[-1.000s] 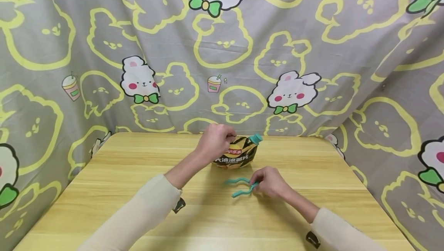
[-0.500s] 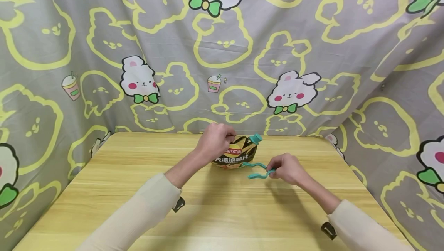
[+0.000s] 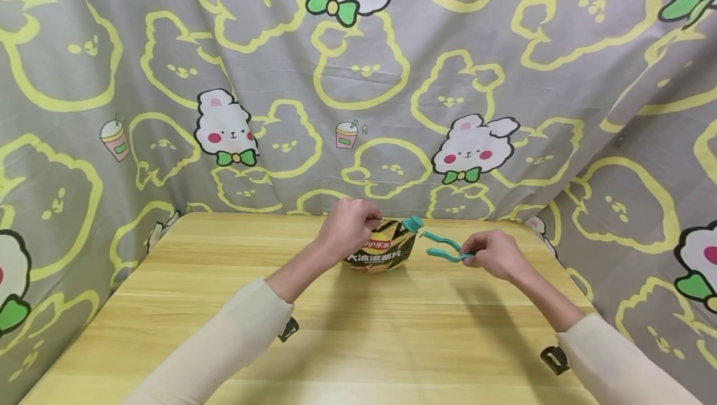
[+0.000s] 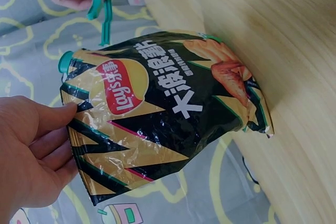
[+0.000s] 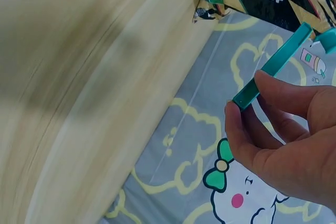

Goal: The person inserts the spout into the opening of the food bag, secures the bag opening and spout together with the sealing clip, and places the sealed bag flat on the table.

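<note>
The spread teal clip [image 5: 279, 60] is near an upright black-gold bag [image 4: 157, 111].

- Head view: bright, fairly even light; a pale sheen lies on the table [image 3: 358, 386] at bottom centre.
- Soft-edged shadows fall at lower middle and lower right of that frame.
- Wide-angle stretching shows in the curtain [image 3: 594, 38] toward the left and right edges.
- Left wrist view: dimmer, cooler; small white glints on the bag's [image 4: 152, 140] creases.
- Right wrist view: dim, with blurry shadows at left.
</note>
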`<state>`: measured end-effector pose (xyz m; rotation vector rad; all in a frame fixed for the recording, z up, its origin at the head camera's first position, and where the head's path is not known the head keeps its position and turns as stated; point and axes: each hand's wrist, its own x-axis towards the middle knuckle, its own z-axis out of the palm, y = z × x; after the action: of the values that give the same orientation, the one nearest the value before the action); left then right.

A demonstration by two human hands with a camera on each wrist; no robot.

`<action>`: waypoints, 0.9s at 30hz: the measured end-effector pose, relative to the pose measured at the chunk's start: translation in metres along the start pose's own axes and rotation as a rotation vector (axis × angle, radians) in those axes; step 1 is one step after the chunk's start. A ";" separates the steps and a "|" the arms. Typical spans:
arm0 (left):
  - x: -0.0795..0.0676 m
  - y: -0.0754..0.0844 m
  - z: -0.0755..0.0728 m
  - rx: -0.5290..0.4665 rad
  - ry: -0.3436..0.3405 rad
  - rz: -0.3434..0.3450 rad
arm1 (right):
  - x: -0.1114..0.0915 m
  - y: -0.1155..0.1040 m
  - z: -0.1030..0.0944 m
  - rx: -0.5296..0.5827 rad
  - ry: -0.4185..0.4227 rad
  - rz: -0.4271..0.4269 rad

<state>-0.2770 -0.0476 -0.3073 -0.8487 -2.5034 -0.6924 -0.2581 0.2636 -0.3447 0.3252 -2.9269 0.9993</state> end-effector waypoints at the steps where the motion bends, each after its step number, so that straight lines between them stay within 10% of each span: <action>1: 0.000 0.000 0.000 0.002 0.000 0.001 | 0.000 0.000 -0.001 0.000 0.004 0.002; 27: -0.001 0.000 0.000 -0.003 0.004 0.008 | 0.021 -0.035 0.020 0.063 0.048 -0.078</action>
<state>-0.2769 -0.0482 -0.3077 -0.8570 -2.4947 -0.6941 -0.2707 0.2204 -0.3377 0.4087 -2.8212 1.0741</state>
